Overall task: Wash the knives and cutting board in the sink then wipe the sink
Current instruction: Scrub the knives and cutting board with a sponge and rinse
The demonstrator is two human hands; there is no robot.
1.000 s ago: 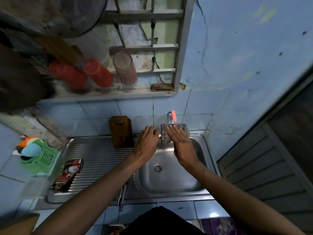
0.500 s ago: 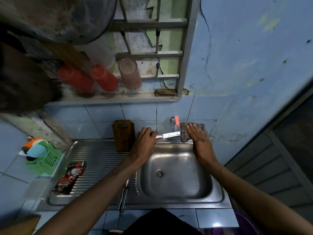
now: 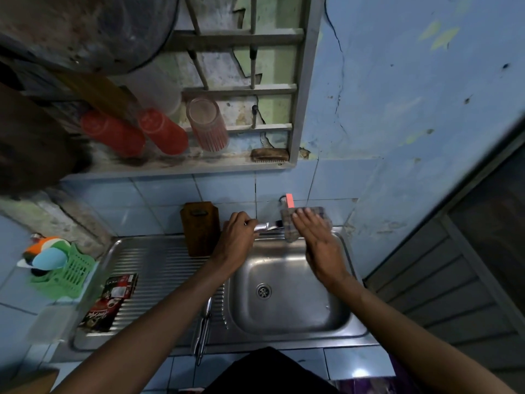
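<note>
My left hand (image 3: 237,241) grips the handle of a knife (image 3: 267,226) held level over the back of the steel sink (image 3: 287,297). A checked cloth (image 3: 292,223) is folded over the blade's far end, and my right hand (image 3: 318,243) presses on it with straight fingers. A brown wooden cutting board (image 3: 200,227) leans upright against the tiled wall at the back of the drainboard. Another knife (image 3: 203,328) lies on the drainboard by the basin's front left corner.
A tap with a pink handle (image 3: 289,201) sits on the wall behind the cloth. A dark packet (image 3: 109,301) lies on the drainboard, beside a green basket (image 3: 66,275) holding sponges. Red and clear cups (image 3: 162,130) lie on the shelf above.
My right hand slid the cloth rightward along the blade, away from my left hand, then came back a little toward it. The left hand kept its grip on the handle.
</note>
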